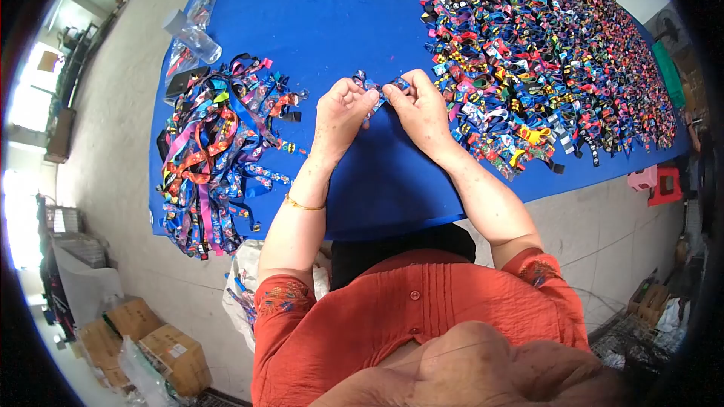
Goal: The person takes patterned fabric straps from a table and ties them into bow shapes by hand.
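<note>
My left hand point(341, 119) and my right hand point(424, 114) are close together above the blue cloth, thumbs almost meeting. Both have their fingers closed on a short blue patterned ribbon strap point(372, 111), and parts of it show between and behind the fingertips. Exactly how it is folded is hidden by the fingers. To the left lies a tangled heap of printed ribbon straps point(219, 154) in many colours. On the right, many looped printed straps point(520, 68) lie packed in dense rows.
A blue cloth point(317, 15) covers the table. A clear plastic bottle point(197, 41) lies at its left, beside a clear bag point(202, 7). Cardboard boxes point(173, 358) stand on the floor at lower left. A red stool point(665, 186) stands past the table's right edge.
</note>
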The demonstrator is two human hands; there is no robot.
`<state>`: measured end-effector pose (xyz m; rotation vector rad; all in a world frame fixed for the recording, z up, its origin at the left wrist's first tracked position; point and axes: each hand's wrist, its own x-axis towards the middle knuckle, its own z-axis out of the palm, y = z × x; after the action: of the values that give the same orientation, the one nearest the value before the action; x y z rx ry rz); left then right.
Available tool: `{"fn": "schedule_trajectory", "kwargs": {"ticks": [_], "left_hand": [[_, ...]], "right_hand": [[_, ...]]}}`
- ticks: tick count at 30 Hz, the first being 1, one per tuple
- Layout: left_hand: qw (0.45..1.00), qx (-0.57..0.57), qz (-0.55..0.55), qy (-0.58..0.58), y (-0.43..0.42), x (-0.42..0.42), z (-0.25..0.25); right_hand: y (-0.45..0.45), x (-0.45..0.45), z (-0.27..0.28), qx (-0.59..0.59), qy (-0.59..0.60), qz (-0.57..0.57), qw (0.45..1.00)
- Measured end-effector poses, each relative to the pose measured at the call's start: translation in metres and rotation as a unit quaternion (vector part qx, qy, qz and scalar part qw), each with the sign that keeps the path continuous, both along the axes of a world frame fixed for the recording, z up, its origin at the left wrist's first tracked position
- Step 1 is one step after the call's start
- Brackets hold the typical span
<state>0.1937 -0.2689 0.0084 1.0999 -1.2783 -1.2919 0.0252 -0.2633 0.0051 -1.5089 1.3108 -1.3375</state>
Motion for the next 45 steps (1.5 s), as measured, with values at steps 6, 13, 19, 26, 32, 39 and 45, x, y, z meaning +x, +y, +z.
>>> {"fn": "schedule_trajectory", "kwargs": {"ticks": [6, 13, 19, 26, 32, 39, 45], "left_hand": [[0.992, -0.026, 0.056, -0.112, -0.003, -0.007, -0.01], [0.962, -0.071, 0.123, -0.234, -0.001, -0.016, -0.014], [0.93, -0.171, 0.128, -0.299, 0.0, -0.016, -0.018], [0.818, -0.314, 0.13, -0.463, 0.007, -0.014, -0.005], [0.753, -0.415, 0.067, -0.506, 0.004, -0.022, -0.008], [0.752, -0.401, 0.018, -0.523, 0.004, -0.019, -0.018], [0.724, -0.403, 0.013, -0.559, 0.006, -0.019, -0.015]], "right_hand": [[-0.002, -0.009, 0.006, 0.038, 0.164, -0.034, 0.985], [-0.006, -0.011, -0.003, 0.011, 0.214, -0.047, 0.976], [-0.01, -0.011, -0.009, 0.0, 0.239, -0.065, 0.969], [-0.013, -0.011, -0.012, -0.002, 0.254, -0.07, 0.965], [-0.016, -0.012, -0.02, -0.024, 0.252, -0.068, 0.965], [-0.017, -0.012, -0.025, -0.036, 0.251, -0.08, 0.964], [-0.019, -0.012, -0.03, -0.044, 0.254, -0.087, 0.962]]}}
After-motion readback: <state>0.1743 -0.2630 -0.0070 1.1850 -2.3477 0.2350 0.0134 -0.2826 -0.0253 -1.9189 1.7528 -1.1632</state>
